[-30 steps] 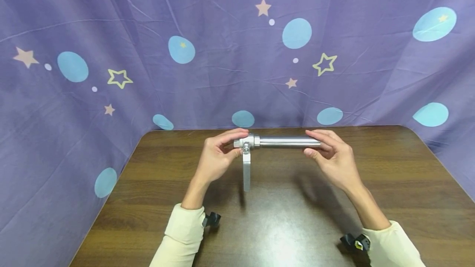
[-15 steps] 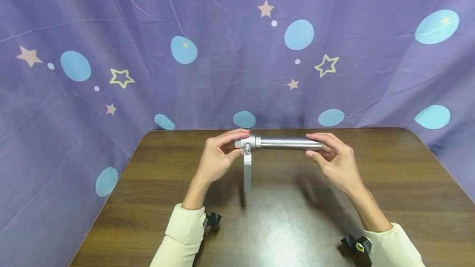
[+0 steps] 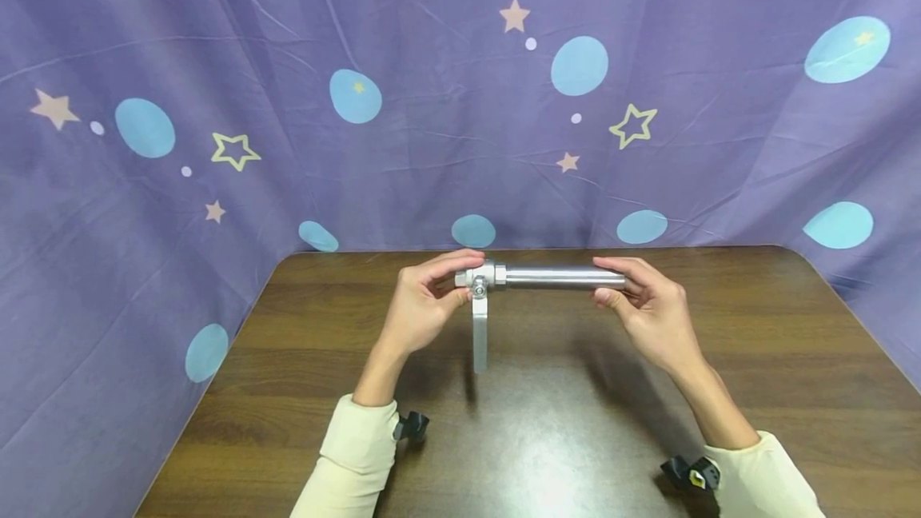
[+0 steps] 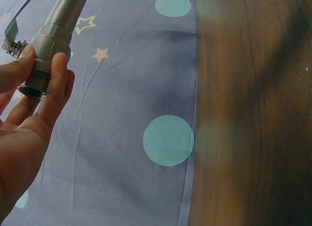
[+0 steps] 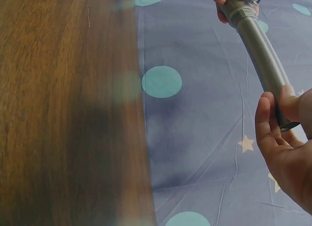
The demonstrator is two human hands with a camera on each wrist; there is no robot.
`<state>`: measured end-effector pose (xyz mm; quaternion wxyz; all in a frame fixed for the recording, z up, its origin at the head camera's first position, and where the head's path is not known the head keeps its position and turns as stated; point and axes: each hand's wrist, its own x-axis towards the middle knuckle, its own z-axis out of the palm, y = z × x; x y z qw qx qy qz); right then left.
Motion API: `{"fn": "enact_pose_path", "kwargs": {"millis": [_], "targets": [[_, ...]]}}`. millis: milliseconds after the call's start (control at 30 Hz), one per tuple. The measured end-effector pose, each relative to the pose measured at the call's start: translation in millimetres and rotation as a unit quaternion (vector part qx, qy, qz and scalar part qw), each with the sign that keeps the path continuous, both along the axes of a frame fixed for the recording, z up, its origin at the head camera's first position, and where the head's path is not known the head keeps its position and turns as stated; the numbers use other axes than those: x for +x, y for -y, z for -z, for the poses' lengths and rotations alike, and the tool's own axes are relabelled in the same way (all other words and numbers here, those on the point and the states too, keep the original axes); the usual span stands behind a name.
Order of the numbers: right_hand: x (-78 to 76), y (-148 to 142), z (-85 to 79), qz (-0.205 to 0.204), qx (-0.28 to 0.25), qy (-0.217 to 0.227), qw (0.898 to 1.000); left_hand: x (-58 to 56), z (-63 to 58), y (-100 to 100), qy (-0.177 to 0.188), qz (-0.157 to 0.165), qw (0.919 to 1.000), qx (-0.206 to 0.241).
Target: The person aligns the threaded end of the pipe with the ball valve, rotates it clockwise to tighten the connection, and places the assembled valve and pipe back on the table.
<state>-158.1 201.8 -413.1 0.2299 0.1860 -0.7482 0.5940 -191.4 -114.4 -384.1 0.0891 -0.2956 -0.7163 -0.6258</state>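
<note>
A silver ball valve (image 3: 484, 273) with a flat lever handle (image 3: 480, 336) is joined end to end with a smooth metal pipe (image 3: 550, 277). My left hand (image 3: 420, 302) pinches the valve body between thumb and fingers; the left wrist view shows the open threaded end of the valve (image 4: 35, 84) facing the palm. At the pipe's other end, my right hand (image 3: 653, 310) grips the tube with thumb and fingertips. In the right wrist view the open pipe end (image 5: 288, 124) shows between those fingers. The whole piece is held level above the table, lever pointing toward me.
Beneath the hands lies a brown wood-grain table (image 3: 547, 406) with rounded far corners. A purple curtain (image 3: 432, 166) with blue spots and stars stands right behind its far edge and along the left side. A black wrist device (image 3: 412, 426) sits at each sleeve cuff.
Both hands keep their grip on the valve and pipe. The right hand's thumb and the pipe shift only very slightly; the whole view drifts a few pixels.
</note>
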Motion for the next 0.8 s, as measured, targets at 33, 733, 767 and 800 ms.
{"fn": "enact_pose_path", "kwargs": {"millis": [33, 733, 767, 800], "targets": [[-0.1, 0.0, -0.1, 0.000, 0.001, 0.001, 1.000, -0.1, 0.0, 0.0, -0.001, 0.000, 1.0000, 0.000], [0.1, -2.9, -0.7, 0.017, 0.040, 0.022, 0.999, -1.4, 1.7, -0.4, -0.005, -0.005, 1.0000, -0.004], [0.1, -2.9, -0.8, 0.018, 0.042, 0.022, 0.999, -1.3, 1.6, -0.3, -0.004, -0.006, 1.0000, -0.004], [0.2, -3.0, -0.9, 0.019, 0.043, 0.022, 0.999, -1.1, 1.3, -0.4, -0.004, -0.007, 1.0000, -0.005]]}}
